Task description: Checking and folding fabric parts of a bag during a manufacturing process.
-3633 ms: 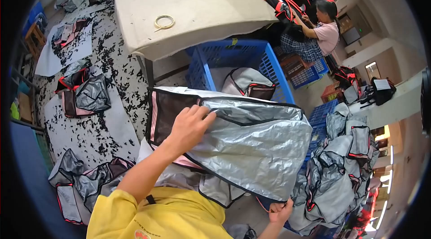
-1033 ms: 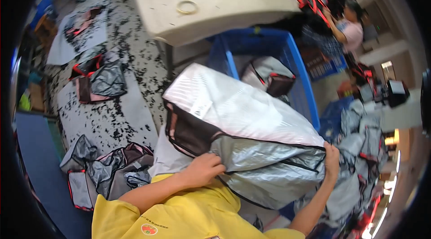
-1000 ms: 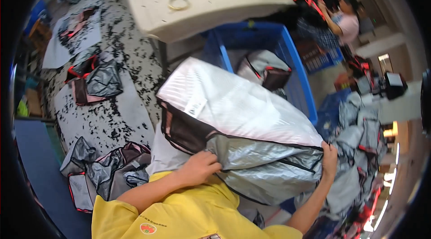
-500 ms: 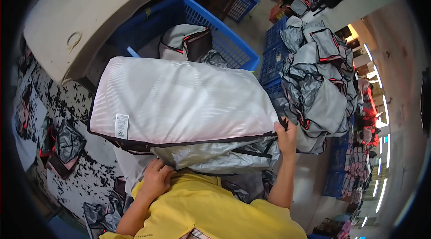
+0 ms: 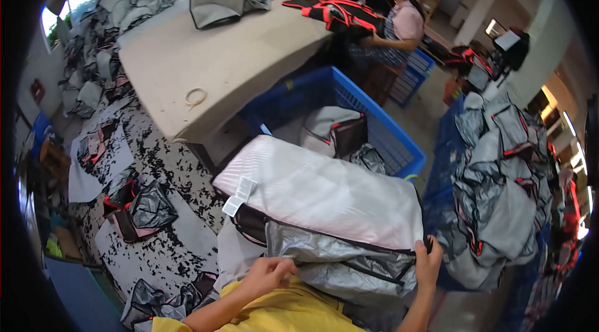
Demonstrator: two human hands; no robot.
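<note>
A white insulated bag point(image 5: 331, 191) with black piping lies across my lap, its silver foil lining point(image 5: 349, 269) showing along the near side. My right hand point(image 5: 428, 260) pinches the black-edged near right corner of this bag. In front of the lining, above my yellow shirt, my left hand point(image 5: 269, 276) has its fingers curled in; their tips are turned out of sight, so anything in them is hidden. A white label point(image 5: 239, 196) sticks out from the bag's left end.
Beyond the bag stands a blue crate point(image 5: 390, 138) with a grey bag point(image 5: 334, 129) inside. A pale table point(image 5: 249, 60) reaches away at left. Grey bags point(image 5: 499, 188) are heaped at right. Black scraps litter the floor point(image 5: 150, 151). A co-worker point(image 5: 402, 26) sits beyond the table.
The view has swung up and left, bringing in more table and a co-worker. My left hand has come away from the bag's lower edge. My right hand keeps its corner.
</note>
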